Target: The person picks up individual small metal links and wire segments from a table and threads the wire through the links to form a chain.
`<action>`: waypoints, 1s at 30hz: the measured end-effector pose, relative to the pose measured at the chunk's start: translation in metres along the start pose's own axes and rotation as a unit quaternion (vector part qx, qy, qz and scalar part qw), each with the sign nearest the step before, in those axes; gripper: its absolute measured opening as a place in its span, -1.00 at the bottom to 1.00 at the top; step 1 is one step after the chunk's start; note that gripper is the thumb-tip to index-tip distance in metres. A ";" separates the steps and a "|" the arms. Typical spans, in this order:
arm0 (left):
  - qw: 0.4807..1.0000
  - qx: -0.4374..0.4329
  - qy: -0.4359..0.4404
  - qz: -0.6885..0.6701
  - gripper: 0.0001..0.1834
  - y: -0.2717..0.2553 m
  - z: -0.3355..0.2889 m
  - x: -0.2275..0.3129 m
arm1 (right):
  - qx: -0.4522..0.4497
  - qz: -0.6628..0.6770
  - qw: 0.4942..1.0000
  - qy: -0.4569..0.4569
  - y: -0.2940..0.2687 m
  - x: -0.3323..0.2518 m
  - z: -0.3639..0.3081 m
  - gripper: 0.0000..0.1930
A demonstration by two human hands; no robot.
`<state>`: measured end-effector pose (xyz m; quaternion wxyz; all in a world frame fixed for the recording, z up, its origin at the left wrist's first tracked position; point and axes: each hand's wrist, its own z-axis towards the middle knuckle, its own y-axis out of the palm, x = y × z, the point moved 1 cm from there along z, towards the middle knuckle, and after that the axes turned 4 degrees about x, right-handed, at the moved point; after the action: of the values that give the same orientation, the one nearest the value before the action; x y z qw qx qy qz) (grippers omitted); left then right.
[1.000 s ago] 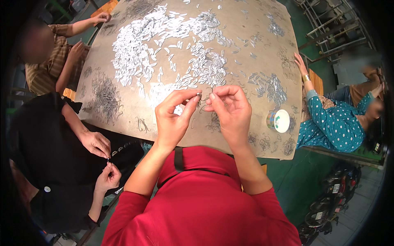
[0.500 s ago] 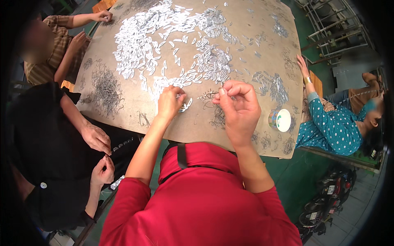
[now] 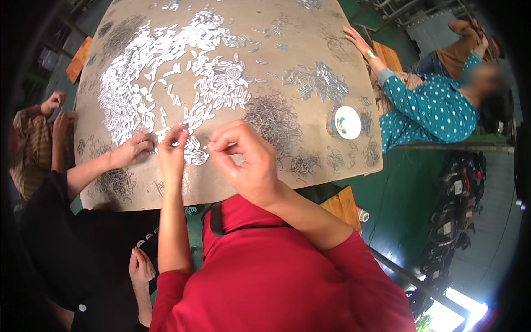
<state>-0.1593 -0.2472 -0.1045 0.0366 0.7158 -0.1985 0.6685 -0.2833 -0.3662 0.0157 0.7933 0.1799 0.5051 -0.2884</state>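
Metal pieces, small and silvery, lie heaped on the brown table under both hands. Left hand pinches narrowly at the heap; whether it holds one I cannot tell. Right hand, at its 3 o'clock, is curled tight, contents hidden. At 9 o'clock a co-worker's hand rests on the table; at 2 o'clock stands a white-lidded cup.

Both forearms raised; L hand & R hand fingers pinched.
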 end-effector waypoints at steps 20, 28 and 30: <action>0.981 -0.003 0.177 -0.085 -0.86 0.018 -0.054 0.134 | 0.016 -0.144 0.982 -0.123 -0.012 0.007 0.007 -0.79; 0.978 0.008 0.190 -0.089 -0.84 0.012 -0.049 0.134 | -0.138 -0.378 0.906 0.128 -0.165 0.094 -0.025 -0.90; 0.980 0.006 0.181 -0.084 -0.85 0.015 -0.047 0.136 | -0.220 -0.460 0.845 0.158 -0.193 0.107 -0.039 -0.91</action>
<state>-0.2046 -0.2780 0.0297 0.1238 0.5976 -0.1241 0.7824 -0.3995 -0.5217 -0.0964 0.4975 -0.2095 0.6990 -0.4689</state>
